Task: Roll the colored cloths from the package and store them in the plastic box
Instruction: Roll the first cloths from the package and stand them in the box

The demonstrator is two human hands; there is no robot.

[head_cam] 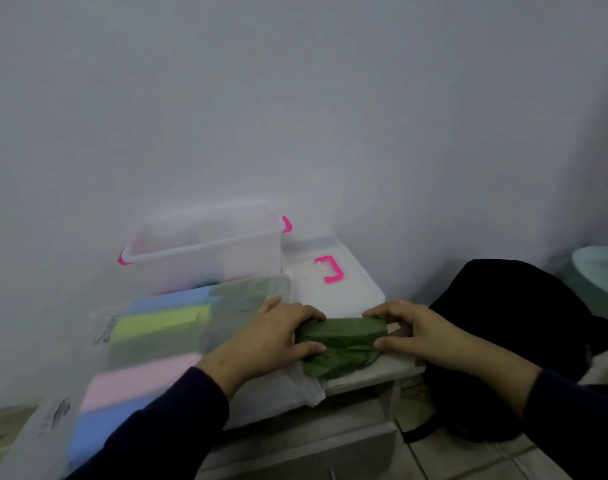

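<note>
Green cloth [342, 344]: one item, part-rolled, lying on the low white surface [371, 374] just in front of the box lid [330, 275], between both hands. Rolled upper portion formed; a loose tail remains below it, so rolling judged incomplete.

Plastic box [205, 249]: clear, pink latches, open, at the back against the wall. Contents faint through the walls; cannot tell whether any cloth is stored.

Package [146, 344]: clear wrapper at left, holding blue, yellow-green, pink and further blue cloths, unrolled. Most of the task judged outstanding.

Left hand [278, 336]: palm down, fingers curled over the roll's left end, thumb beneath, pinching the cloth.

Right hand [413, 332]: mirrored pose, fingers and thumb closed on the roll's right end.
</note>
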